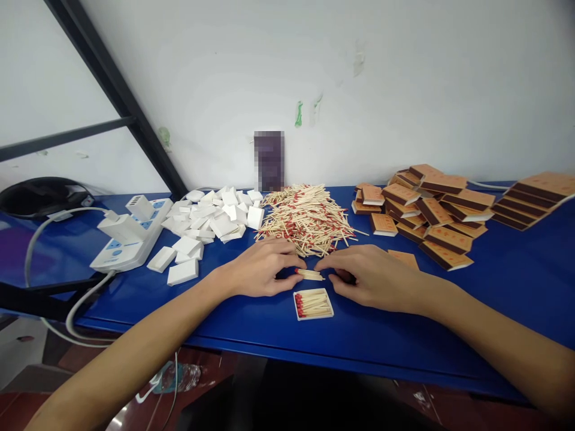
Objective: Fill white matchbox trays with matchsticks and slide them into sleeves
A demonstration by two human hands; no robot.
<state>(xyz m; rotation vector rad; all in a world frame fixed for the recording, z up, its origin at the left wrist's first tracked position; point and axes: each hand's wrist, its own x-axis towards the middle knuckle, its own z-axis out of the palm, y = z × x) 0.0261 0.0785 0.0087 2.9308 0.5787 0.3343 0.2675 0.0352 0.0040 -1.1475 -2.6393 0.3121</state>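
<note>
Hands meet over the blue table (516, 281), both narrowed to a pinch. Left hand (263, 268) grips one end of a small bundle (309, 274) of matches with thumb and fingertips, knuckles up, fingers curled. Right hand (375, 278) pinches the other end the same way. So 2 hands, 1 bundle, held level at the surface; resting on it or just off it, I cannot tell. The bundle is thin: pale sticks side by side, a red head showing at its left end. Just below it, nearer the person, sits a white tray (313, 303), open and packed with matches, red heads at its left side, lying in the open between both wrists. Right behind the hands, the loose pile (308, 218) of matches spreads toward the wall. Left of that lies a heap of spare trays (211, 221), and further left a white power strip (130, 236) with its cable. On the right, orange sleeves (426, 209) are heaped, and 1 single sleeve (404, 258) lies flat just behind the right hand.
</note>
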